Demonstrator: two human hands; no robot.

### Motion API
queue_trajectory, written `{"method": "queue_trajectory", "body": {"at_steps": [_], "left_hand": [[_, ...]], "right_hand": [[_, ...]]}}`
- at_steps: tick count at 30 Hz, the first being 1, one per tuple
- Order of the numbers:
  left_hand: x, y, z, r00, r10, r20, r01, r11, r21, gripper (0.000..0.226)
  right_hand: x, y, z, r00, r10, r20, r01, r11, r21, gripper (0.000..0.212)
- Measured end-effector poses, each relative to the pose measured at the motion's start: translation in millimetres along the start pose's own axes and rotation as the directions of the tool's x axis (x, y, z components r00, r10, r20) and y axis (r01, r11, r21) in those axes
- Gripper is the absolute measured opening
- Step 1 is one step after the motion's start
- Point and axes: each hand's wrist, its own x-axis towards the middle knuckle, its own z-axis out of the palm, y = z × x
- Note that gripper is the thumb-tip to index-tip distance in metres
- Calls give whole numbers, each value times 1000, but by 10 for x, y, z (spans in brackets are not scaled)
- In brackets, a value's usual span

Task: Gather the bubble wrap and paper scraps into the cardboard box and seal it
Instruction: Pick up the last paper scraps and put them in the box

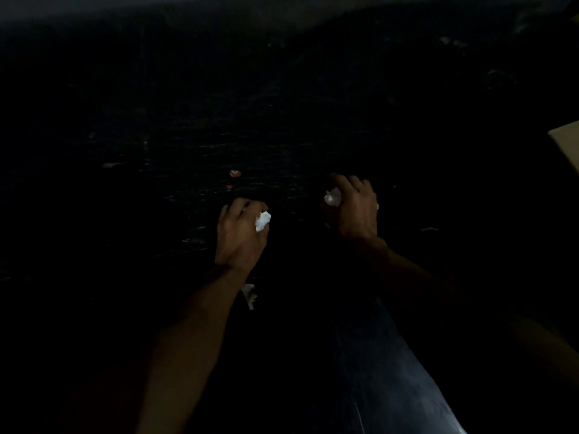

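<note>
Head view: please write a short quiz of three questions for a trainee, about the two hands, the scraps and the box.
1. True or false: the right hand is empty.
2. The cardboard box shows at: A. the right edge; B. the left edge; C. between the hands.
3. Fill in: the loose bit beyond the left hand, which grips a white wad, is ____.
Key: 1 false, it grips a crumpled scrap; 2 A; 3 pink.
</note>
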Motion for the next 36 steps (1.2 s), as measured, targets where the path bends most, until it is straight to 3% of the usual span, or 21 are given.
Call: {"method": "queue_trajectory", "body": {"at_steps": [3,6,15,22,29,36], "left_hand": [[73,97,-204,994,-93,57,98,990,-101,18],[94,244,-400,998,-55,16,56,990,-129,14],[47,863,-1372,971,160,-177,-189,968,-162,25],[-204,1449,-2015,891,319,-324,-395,896,-203,23],[-666,1998,-2267,835,411,-366,-514,819,-255,24],[-967,2629,-2223,834,414,-364,-534,771,-346,25]], "right_hand": [[-76,-115,-87,997,7,73,-13,997,82,40],[-232,-250,-224,997,28,66,-39,985,167,40],[-602,-838,-1367,974,-8,-228,82,944,319,25],[-1235,-1213,-2390,863,-119,-490,234,956,180,25],[-1966,-1185,-2951,811,-166,-561,236,970,54,26],[-2480,-800,-3385,731,-200,-653,273,962,12,23]]}}
